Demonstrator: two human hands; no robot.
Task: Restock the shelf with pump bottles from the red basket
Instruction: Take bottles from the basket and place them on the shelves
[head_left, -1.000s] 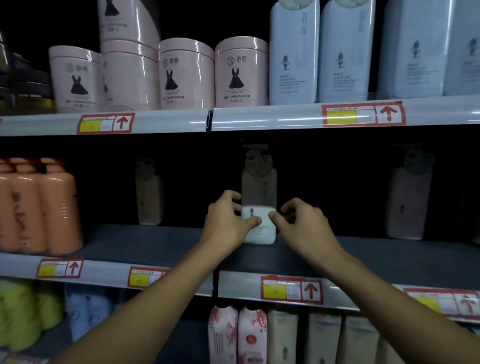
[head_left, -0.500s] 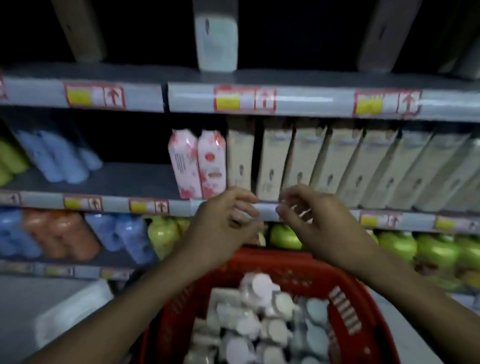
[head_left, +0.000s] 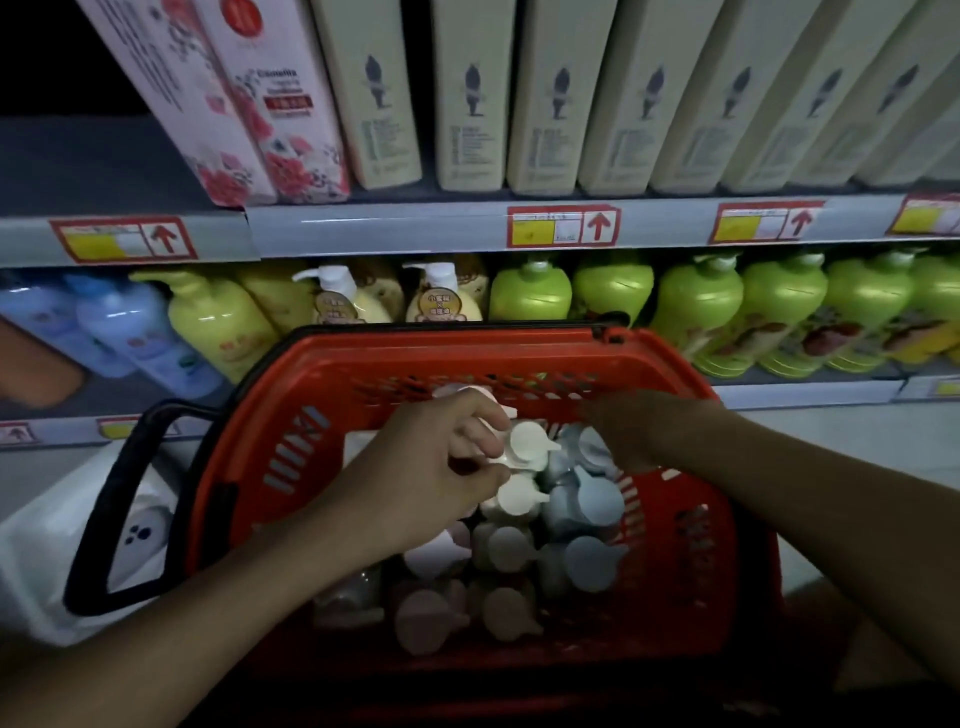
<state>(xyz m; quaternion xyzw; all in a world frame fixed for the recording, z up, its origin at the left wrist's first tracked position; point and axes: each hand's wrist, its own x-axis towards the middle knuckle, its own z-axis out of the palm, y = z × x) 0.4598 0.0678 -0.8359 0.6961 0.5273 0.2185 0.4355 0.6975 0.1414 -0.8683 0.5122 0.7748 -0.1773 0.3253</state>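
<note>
both hands are down in the red basket (head_left: 291, 415), which stands in front of the lower shelves with its black handle (head_left: 119, 499) folded out to the left. the basket is packed with pump bottles (head_left: 519, 551) seen from above – cream, pale blue and pinkish pump heads crowded together. the left hand (head_left: 441, 462) has its fingers curled round a cream pump head (head_left: 527, 441) near the middle of the pile. the right hand (head_left: 623, 431) reaches in among the pale blue bottles (head_left: 587, 504) by the far right side – it is blurred, so i cannot tell whether it grips anything. behind the basket, green bottles (head_left: 696, 306) line the shelf, and cream cartons (head_left: 467, 93) stand on the shelf above
</note>
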